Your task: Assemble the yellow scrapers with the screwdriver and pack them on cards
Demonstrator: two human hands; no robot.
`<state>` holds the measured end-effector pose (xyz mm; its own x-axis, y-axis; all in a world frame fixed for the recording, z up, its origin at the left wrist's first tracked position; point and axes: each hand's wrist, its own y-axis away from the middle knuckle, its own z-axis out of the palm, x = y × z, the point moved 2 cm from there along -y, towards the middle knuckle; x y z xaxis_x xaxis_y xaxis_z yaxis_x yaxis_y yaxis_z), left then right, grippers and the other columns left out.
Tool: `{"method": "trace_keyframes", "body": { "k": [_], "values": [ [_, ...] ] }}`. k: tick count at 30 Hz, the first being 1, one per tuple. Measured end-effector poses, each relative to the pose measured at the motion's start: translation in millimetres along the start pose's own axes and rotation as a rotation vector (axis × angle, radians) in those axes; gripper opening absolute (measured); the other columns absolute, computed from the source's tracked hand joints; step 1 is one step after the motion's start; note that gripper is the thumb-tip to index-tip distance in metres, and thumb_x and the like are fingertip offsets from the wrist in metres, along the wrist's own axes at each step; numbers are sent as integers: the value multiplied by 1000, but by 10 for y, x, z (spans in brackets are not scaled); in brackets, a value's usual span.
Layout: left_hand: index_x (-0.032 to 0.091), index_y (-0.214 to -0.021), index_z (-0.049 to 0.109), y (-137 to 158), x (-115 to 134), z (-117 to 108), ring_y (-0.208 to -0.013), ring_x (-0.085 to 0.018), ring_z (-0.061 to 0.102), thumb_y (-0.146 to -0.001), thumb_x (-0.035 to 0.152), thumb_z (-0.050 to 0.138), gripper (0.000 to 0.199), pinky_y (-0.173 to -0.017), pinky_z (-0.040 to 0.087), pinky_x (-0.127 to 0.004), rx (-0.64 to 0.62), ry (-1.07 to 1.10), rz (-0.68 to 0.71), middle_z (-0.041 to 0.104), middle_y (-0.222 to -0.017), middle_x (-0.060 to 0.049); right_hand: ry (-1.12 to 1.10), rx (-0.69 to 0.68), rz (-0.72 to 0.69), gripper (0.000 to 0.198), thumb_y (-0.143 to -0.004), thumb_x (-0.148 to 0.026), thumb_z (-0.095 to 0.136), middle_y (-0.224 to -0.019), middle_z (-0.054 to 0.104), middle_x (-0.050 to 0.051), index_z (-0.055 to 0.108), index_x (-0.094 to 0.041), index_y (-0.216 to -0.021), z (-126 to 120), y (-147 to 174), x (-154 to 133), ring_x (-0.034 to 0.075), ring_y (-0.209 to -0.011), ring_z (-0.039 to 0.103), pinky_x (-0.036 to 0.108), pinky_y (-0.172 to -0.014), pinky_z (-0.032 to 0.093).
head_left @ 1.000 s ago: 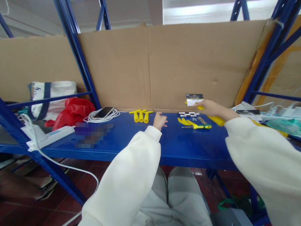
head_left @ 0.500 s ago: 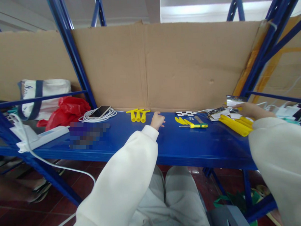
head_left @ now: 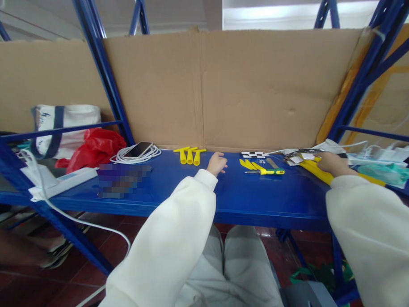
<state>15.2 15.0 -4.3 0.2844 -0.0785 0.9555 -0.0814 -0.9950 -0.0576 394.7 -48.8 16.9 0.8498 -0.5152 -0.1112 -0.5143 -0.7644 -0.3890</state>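
You seem to be handling the yellow pieces (head_left: 316, 171) with your right hand (head_left: 333, 164), its grip hidden, which calls for careful finger placement; your left hand (head_left: 217, 164) is loosely spread.

The table (head_left: 250, 197) is blue. Near its back edge, three pipes (head_left: 190, 158) are yellow and a card (head_left: 252, 154) has black and white squares. The tool (head_left: 272, 172) is yellow and green.

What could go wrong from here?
The right hand is at a crowded pile of cards and long yellow pieces, so lifting one might drag others along. The small loose bits near the yellow-green tool could scatter if brushed.
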Motion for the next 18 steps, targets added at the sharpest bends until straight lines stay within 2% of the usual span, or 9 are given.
{"method": "trace_keyframes", "body": {
  "k": [1,3,5,8,12,14,16,18],
  "values": [
    [15,-121,55,-1,0,3,-81,-15,71,-84,6,54,38,-48,48,-14,-20,-11,5,68,-115,-13,-5,-55,22,47,-83,-9,52,-123,67,25,68,-13,-126,-57,44,-77,33,-111,65,41,-88,50],
    [14,-113,58,-3,-5,12,-75,-13,71,-86,6,52,29,-48,48,-14,-61,-38,19,70,-111,-12,-47,-73,32,47,-88,-11,46,-130,64,24,65,-13,-131,-182,124,-250,33,-120,61,41,-93,49],
    [14,-107,60,-5,-13,23,-69,-11,69,-89,7,50,21,-48,47,-14,-90,-70,36,72,-106,-11,-101,-33,58,42,-88,-14,46,-124,67,23,70,-12,-123,-286,175,-417,34,-117,63,40,-91,51],
    [14,-100,61,-3,-21,35,-63,-9,67,-91,9,48,17,-47,45,-12,-107,-117,68,74,-100,-9,-227,89,-7,39,-85,-14,50,-116,71,21,74,-13,-116,-363,190,-656,32,-112,66,38,-91,52],
    [13,-95,63,-5,-21,41,-58,-8,66,-91,9,48,16,-48,47,-15,-119,-179,121,74,-96,-9,-401,184,-198,34,-80,-15,53,-97,77,14,77,-15,-105,-306,172,-972,27,-96,71,34,-86,54],
    [14,-94,65,-13,-24,39,-59,-10,67,-91,11,49,16,-51,50,-18,-117,-231,161,75,-93,-8,-459,179,-290,33,-80,-16,54,-92,77,12,77,-15,-104,-238,192,-1138,26,-93,72,34,-86,54],
    [15,-92,67,-23,-29,33,-66,-12,70,-90,10,50,18,-61,55,-23,-101,-330,224,75,-90,-8,-473,155,-354,32,-81,-17,54,-95,78,11,78,-16,-103,-163,240,-1294,26,-95,72,33,-88,53],
    [16,-91,70,-27,-33,24,-82,-17,72,-87,8,52,20,-77,56,-27,-64,-475,307,75,-92,-9,-472,112,-416,31,-83,-17,54,-97,78,11,78,-17,-102,-82,307,-1422,26,-97,72,33,-90,53]
  ]
}}
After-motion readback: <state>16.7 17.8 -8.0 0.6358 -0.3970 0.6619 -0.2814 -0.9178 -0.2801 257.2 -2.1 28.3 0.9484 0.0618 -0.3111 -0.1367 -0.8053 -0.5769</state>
